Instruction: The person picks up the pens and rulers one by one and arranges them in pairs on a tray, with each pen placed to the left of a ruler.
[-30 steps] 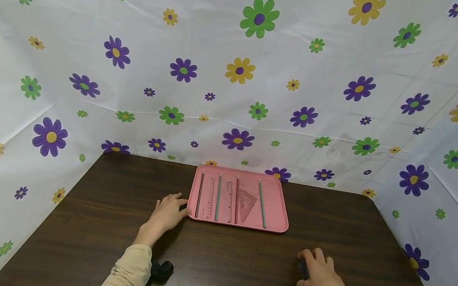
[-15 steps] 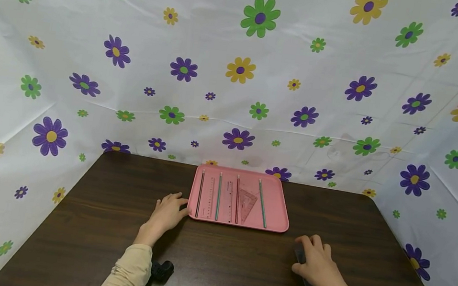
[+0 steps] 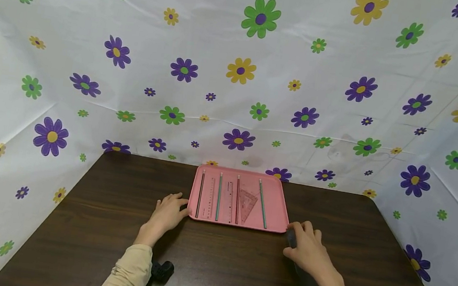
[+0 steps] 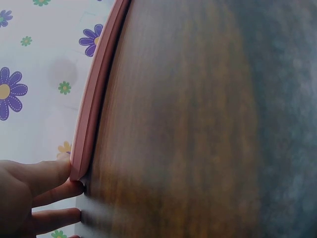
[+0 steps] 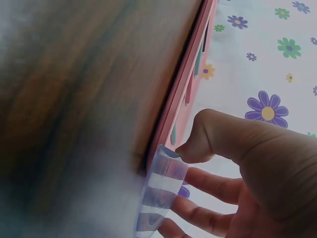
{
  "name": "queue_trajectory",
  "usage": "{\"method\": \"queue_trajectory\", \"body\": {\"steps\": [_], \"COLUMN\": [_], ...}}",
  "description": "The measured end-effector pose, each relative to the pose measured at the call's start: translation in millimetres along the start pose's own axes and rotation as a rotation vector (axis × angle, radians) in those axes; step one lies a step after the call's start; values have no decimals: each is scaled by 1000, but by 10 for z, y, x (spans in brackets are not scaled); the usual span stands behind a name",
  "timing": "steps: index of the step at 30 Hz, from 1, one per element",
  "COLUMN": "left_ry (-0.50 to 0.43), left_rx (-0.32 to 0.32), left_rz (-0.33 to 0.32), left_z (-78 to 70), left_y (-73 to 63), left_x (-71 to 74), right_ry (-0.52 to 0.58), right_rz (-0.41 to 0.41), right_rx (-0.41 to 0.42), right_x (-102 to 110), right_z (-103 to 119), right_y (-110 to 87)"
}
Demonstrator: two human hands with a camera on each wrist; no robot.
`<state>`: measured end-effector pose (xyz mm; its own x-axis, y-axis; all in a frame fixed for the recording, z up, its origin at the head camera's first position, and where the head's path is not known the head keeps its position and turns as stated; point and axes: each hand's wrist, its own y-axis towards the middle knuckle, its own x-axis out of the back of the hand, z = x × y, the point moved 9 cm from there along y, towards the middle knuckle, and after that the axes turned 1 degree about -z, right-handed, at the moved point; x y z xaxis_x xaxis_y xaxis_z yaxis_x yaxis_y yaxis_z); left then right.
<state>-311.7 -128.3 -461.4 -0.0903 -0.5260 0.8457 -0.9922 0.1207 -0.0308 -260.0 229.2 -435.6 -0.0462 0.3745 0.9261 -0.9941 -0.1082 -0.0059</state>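
A pink tray (image 3: 275, 217) lies at the table's back edge. Across it lie several pencils (image 3: 263, 204), two clear rulers (image 3: 210, 198) and a clear set square (image 3: 248, 204). My left hand (image 3: 168, 213) pinches the tray's front left corner, thumb on the rim (image 4: 87, 134) and fingers at its underside. Right by the front right corner, my right hand (image 3: 308, 250) holds a clear, bluish plastic piece with pale bands (image 5: 161, 188) between thumb and fingers. Its upper end overlaps the tray's corner in the right wrist view; its kind I cannot tell.
The dark wooden table (image 3: 230, 269) fills the foreground. A white cloth with flowers (image 3: 236, 91) hangs behind it and at both sides. A small black device (image 3: 162, 271) sticks out by my left wrist.
My right hand has moved forward and left to the tray's front right corner, carrying the plastic piece. My left hand has stayed at the left corner, and the tray lies where it was.
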Motion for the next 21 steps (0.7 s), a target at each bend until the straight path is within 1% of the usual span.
{"method": "queue_trajectory", "body": {"steps": [5,12,21], "left_ry": [-4,-8,-13], "left_rx": [5,-4,2], "left_rz": [1,-2,0], "left_z": [-7,-7,-8], "left_y": [-3,4,-2], "left_x": [0,4,7], "right_ry": [-3,6,56], "right_rz": [-22,-62,-43], "right_rx": [-4,-7,6], "right_x": [-7,2,-14], "right_z": [34,99,177], "right_y": [156,359,609]}}
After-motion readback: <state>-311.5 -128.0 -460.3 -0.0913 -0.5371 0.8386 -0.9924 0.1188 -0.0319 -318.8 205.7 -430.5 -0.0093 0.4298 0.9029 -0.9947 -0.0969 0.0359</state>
